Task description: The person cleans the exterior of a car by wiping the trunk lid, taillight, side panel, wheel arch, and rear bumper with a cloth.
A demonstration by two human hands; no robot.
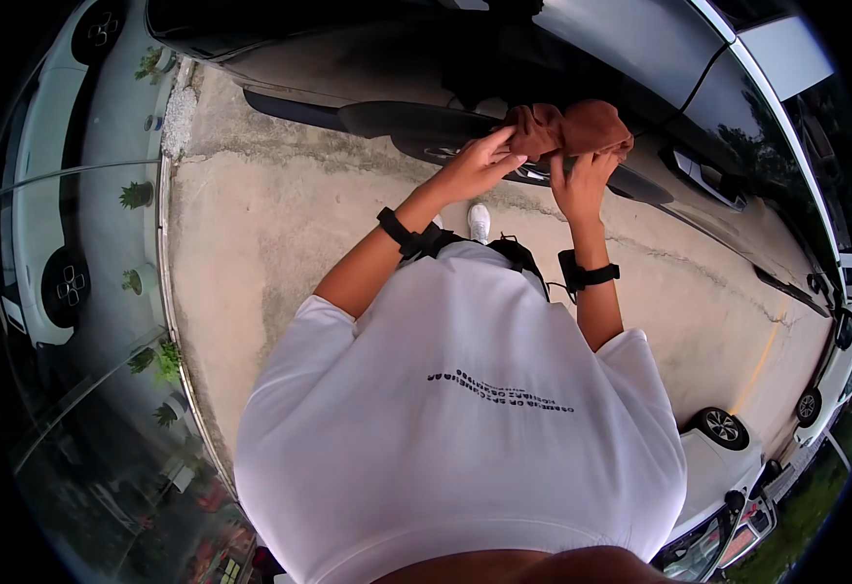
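A brown cloth (596, 127), bunched and folded, is up in front of me by the side of a black car (387, 58). My left hand (482, 164) pinches the cloth's left part, thumb below and fingers along its edge. On the right, my right hand (582, 180) has its fingers closed on the lower edge of the cloth, thumb pointing up. Some fingertips are hidden in the folds. Whether the cloth touches the car's body, I cannot tell. Black bands are around both wrists.
The car's wheel (441, 153) is partly behind my hands. Concrete ground (241, 204) lies under my white shoe (480, 222). To the left is a glass wall with potted plants (136, 195) and a car reflected or parked behind. A white car (728, 457) stands at lower right.
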